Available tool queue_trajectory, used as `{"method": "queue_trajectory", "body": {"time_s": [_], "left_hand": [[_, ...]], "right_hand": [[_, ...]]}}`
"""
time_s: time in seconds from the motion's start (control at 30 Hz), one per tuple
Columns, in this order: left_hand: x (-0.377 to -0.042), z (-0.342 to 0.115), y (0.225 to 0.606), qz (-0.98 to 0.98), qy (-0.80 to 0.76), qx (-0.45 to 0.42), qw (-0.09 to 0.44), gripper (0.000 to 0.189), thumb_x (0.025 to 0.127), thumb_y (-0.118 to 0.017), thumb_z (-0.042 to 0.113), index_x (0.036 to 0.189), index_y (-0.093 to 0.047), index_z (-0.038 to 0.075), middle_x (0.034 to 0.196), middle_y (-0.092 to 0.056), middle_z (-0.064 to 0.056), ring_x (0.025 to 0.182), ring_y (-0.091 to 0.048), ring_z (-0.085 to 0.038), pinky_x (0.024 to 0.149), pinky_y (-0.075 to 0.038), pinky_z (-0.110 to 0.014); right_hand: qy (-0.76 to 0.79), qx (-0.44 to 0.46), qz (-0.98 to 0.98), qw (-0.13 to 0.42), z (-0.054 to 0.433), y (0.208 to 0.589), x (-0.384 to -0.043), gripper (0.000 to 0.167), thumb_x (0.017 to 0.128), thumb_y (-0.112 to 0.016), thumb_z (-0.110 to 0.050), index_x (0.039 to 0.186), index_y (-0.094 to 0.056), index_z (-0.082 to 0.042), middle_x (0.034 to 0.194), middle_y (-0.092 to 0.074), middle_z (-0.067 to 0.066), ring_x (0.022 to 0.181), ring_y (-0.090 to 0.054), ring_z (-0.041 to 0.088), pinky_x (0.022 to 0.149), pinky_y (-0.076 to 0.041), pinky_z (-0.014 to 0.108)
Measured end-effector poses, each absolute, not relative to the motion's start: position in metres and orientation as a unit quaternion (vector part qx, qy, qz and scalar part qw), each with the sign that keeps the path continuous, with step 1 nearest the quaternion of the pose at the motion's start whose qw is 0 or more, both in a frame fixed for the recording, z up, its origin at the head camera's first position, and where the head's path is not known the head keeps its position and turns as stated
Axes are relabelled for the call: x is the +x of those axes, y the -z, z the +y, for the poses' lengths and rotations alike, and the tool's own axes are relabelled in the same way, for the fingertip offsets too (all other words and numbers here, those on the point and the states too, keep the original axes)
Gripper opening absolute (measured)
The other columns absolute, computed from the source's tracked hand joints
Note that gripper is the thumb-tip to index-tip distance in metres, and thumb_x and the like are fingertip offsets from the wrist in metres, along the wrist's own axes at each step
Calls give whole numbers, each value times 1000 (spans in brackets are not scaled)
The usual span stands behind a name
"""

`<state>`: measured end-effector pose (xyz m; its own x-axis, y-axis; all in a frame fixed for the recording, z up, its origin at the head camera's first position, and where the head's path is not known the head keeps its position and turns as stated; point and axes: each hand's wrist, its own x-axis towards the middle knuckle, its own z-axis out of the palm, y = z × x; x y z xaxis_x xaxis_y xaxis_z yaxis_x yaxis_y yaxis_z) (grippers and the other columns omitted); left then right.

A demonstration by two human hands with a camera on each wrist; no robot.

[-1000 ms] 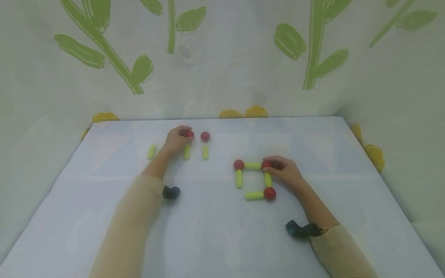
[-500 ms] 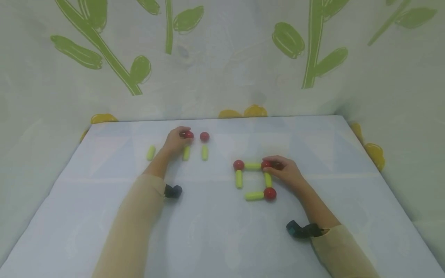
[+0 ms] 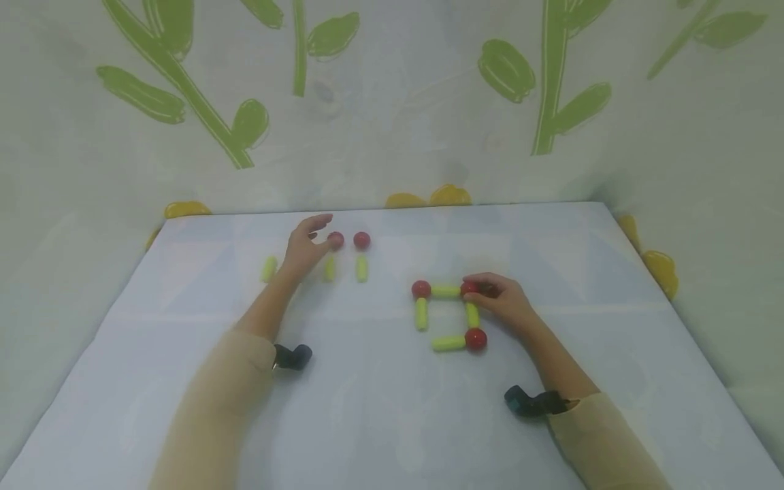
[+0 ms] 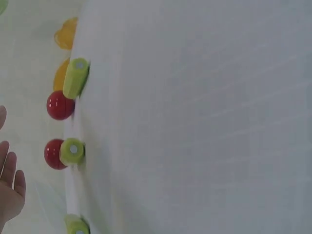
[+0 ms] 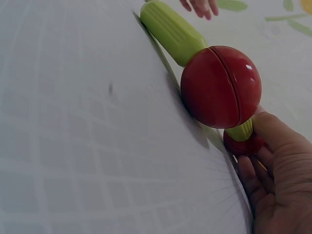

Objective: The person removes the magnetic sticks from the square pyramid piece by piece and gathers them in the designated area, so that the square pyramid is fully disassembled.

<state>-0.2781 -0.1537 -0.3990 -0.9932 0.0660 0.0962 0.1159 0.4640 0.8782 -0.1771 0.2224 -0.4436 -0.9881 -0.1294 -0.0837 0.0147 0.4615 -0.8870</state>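
Presently, frame (image 3: 445,292): flat on the desk (image 3: 367,408), right of the loose pieces.
Far rod (image 3: 450,292): long axis left-right, between two balls.
Left rod (image 3: 421,315): points toward the person, near end free.
Right rod (image 3: 472,315): runs near-far.
Near rod (image 3: 449,344): points left from the near-right ball (image 3: 475,339).
Right hand (image 3: 502,301): thumb and fingers clamped on the far-right ball (image 3: 468,290).
Left hand (image 3: 305,250): fingers apart, thumb at a loose ball (image 3: 337,239); contact hard to tell.
Loose rods (image 3: 362,269): three, leftmost slightly slanted, others pointing near-far.
Balls: red, glossy, round; the near-right one shows a seam groove.
Rods: yellow-green, ribbed lengthwise, with grey end discs.
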Motion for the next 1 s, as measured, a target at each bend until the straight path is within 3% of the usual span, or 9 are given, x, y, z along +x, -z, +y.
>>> {"method": "queue_trajectory", "body": {"time_s": [0.2, 0.3, 0.7, 1.0], "left_hand": [[-251, -133, 402, -828, 555, -84, 4, 54, 83, -72, 16, 132, -52, 9, 135, -53, -10, 128, -46, -28, 108, -35, -43], [-237, -118, 407, -818, 563, -117, 0, 52, 82, -73, 11, 130, -54, 4, 133, -55, -13, 125, -48, -30, 107, -37, -42], [-185, -56, 426, -823, 511, -218, -120, 48, 83, -73, 25, 128, -57, 22, 127, -57, 9, 120, -50, -13, 101, -43, -37], [-168, -22, 432, -773, 428, -433, -178, 45, 84, -72, 14, 127, -58, 13, 123, -60, 2, 111, -53, -8, 93, -46, -21]], "right_hand": [[519, -32, 851, 75, 223, 446, -179, 48, 80, -74, -38, 121, -62, -18, 118, -64, 4, 109, -59, 22, 93, -49, 39], [523, -36, 849, 75, 223, 447, -179, 48, 80, -74, -39, 121, -61, -17, 118, -64, 4, 109, -59, 22, 93, -49, 39], [535, -51, 841, 70, 223, 444, -179, 49, 80, -73, -40, 121, -61, -16, 116, -65, 5, 108, -60, 21, 86, -50, 23], [536, -77, 840, 49, 223, 446, -179, 44, 83, -72, -31, 120, -62, -11, 114, -66, 9, 104, -62, 21, 82, -50, 16]]}}
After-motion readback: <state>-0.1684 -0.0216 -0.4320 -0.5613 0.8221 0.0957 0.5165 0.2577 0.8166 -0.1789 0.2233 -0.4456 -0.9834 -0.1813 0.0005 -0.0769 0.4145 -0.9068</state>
